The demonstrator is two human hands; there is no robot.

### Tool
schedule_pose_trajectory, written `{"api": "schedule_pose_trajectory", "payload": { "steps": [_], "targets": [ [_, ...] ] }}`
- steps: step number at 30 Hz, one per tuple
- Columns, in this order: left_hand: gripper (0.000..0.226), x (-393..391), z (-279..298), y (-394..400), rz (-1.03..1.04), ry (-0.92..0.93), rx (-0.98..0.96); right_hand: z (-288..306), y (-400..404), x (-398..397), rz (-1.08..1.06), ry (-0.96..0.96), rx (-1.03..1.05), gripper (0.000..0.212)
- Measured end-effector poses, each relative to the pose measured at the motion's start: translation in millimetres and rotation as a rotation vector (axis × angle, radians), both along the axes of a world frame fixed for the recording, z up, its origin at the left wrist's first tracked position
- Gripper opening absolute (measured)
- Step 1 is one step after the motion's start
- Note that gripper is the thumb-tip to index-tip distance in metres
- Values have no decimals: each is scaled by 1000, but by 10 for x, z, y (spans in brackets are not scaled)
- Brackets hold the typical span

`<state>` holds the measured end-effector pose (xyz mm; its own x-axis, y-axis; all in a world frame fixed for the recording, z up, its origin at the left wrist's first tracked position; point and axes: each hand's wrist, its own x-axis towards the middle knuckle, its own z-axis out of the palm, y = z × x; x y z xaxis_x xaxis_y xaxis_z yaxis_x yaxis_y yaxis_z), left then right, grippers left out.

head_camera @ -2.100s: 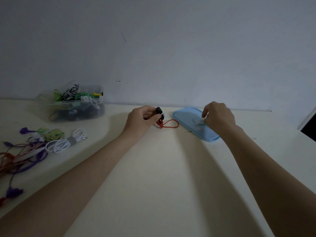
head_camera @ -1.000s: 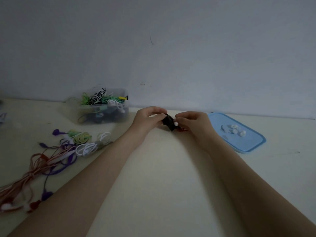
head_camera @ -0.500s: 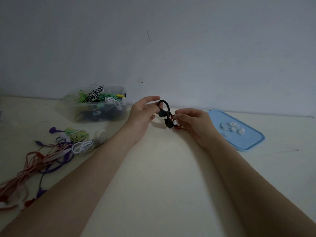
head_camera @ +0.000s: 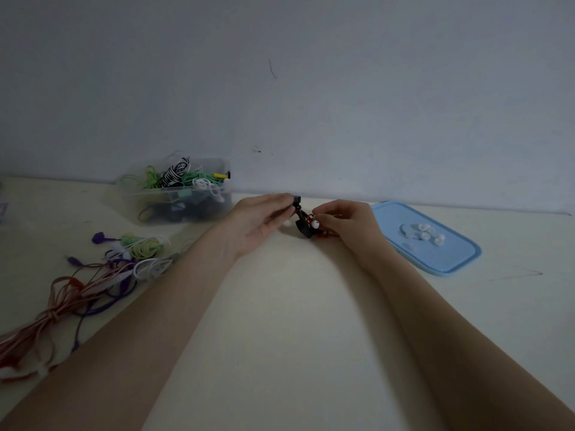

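Just left of the blue lid (head_camera: 448, 269), a little above the bench (head_camera: 295, 321): one black earphone (head_camera: 303, 227) with a red cable (head_camera: 325, 234), held between both hands.

- Left hand (head_camera: 258, 219): fingers (head_camera: 280, 202) clamped on the upper end of the earphone, apparently to steady it.
- Right hand (head_camera: 345, 222): fingers (head_camera: 323, 213) pinched together on a white ear tip (head_camera: 315, 224). The tip is held against the earphone's lower body, likely for pressing on. Whether it is seated cannot be told.
- On the lid: a small cluster of spare ear tips (head_camera: 426, 233), white. They are probably laid there so that they do not roll off and lie within the right hand's reach.
- Far left of the lid, against the wall: a clear box (head_camera: 186, 206) holding coiled cables in green, white and stripes.
- Left of the lid, nearer the person than the box: loose cables (head_camera: 93, 275) in purple, white and orange, tangled on the bench.
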<state>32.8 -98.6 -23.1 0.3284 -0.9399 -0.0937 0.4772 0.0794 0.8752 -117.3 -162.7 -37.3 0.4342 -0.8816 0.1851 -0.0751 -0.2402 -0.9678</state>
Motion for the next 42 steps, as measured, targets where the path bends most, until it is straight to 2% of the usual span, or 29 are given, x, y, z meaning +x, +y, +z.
{"api": "schedule_pose_trajectory", "payload": {
  "steps": [3, 6, 7, 11, 16, 21, 27, 34, 38, 40, 42],
  "targets": [
    [5, 10, -28, 17, 8, -227, 92, 6, 11, 4, -5, 12, -13, 12],
    [6, -20, -21, -5, 82, -337, 135, 18, 26, 1, 1, 33, -31, 13],
    [7, -33, -15, -14, 106, -322, 134, 20, 30, -1, 4, 38, -34, 14],
    [6, -88, 0, -11, 93, -69, 81, 14, 27, -14, 9, 19, -16, 13],
    [5, -137, 15, 3, 92, -94, 102, 6, 5, -57, 27, -94, 67, 18],
    [12, -164, 29, 27, 60, -365, 119, 9, 63, 6, 79, -110, 51, 13],
    [20, -111, 114, 71, -88, -525, 120, -12, 19, -23, 20, -187, 121, 14],
    [19, -121, 78, -31, 129, -892, 77, -5, 30, -23, 36, -166, 119, 15],
    [19, -117, 79, -24, 249, -1347, 62, -10, 21, -28, 18, -148, 128, 16],
    [18, -138, 76, -32, 271, -1375, 25, -17, 15, -24, 2, -176, 155, 13],
    [19, -157, 47, -57, 260, -1244, 8, -3, 11, -30, -24, -232, 200, 10]
  ]
}}
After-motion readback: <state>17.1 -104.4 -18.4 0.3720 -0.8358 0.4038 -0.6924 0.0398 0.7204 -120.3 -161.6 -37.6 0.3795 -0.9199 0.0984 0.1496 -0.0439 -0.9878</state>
